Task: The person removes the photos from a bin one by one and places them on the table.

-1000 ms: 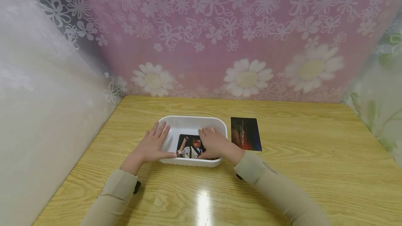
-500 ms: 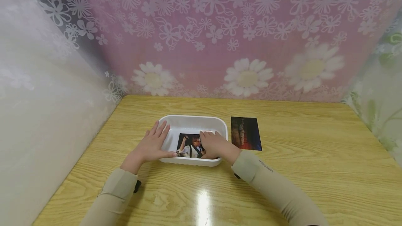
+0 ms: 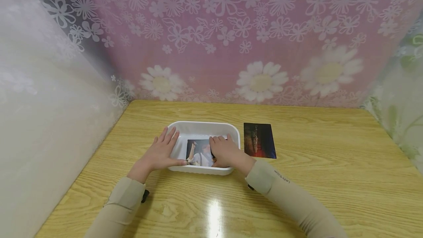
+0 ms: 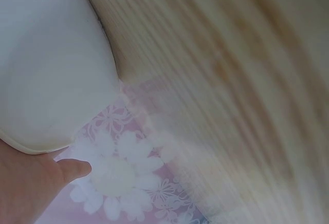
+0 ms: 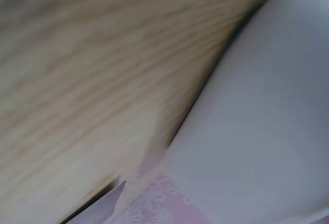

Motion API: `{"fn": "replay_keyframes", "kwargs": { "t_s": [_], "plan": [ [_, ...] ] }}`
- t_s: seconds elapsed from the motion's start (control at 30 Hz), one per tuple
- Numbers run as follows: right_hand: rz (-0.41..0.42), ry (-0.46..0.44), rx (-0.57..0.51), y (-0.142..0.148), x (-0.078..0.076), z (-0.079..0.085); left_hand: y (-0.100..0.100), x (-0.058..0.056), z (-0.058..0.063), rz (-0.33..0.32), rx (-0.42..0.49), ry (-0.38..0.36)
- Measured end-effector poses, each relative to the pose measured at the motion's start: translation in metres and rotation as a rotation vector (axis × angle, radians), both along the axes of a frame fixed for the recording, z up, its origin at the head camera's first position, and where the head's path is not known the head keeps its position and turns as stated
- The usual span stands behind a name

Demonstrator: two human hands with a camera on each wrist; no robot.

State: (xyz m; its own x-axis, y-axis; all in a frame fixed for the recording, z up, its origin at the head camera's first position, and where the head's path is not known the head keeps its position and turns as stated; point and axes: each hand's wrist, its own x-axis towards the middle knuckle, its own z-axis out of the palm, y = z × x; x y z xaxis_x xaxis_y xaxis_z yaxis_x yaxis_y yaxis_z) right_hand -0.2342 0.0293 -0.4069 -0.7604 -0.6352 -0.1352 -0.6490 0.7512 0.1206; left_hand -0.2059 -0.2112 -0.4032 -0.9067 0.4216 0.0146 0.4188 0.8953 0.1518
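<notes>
A white plastic tray [image 3: 205, 126] stands on the table, with a photo card [image 3: 199, 153] of a figure with a raised arm lying inside it. My right hand [image 3: 226, 151] reaches over the tray's right side and pinches the card's right edge between thumb and fingers; its fingertips are partly hidden. The card's face catches a pale glare, and a dark strip shows beside it under the hand. With fingers spread, my left hand [image 3: 159, 153] rests across the tray's left rim, thumb along the front rim. The left wrist view shows that hand's thumb [image 4: 74, 168] beside the white wall.
Right of the tray, a dark picture card [image 3: 259, 140] lies flat on the wood-grain table [image 3: 330, 164]. Its corner also enters the right wrist view. A pink flowered backdrop [image 3: 211, 47] rises behind the table, and pale side walls bound it.
The card in the tray has turned from dark and clear to pale with glare, its far edge slightly higher. My right hand's fingers have drawn in at its edge; the left hand stays put.
</notes>
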Motion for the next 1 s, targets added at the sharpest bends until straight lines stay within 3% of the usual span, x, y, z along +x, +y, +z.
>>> {"fn": "replay_keyframes", "kwargs": {
  "t_s": [0.23,0.4,0.67,1.0],
  "plan": [
    [0.041,0.145,-0.108,0.003,-0.002,0.005,-0.002,-0.001,-0.001,-0.001,0.0,-0.005],
    [0.074,0.171,-0.28,0.009,-0.002,0.013,0.0,0.0,0.0,-0.004,0.005,-0.001],
    [0.053,0.028,-0.618,0.014,0.0,0.024,-0.001,0.0,0.0,0.002,0.003,-0.007],
    [0.003,-0.159,-0.815,0.019,-0.002,0.028,-0.002,0.0,-0.001,0.006,0.003,-0.002]
  ]
}}
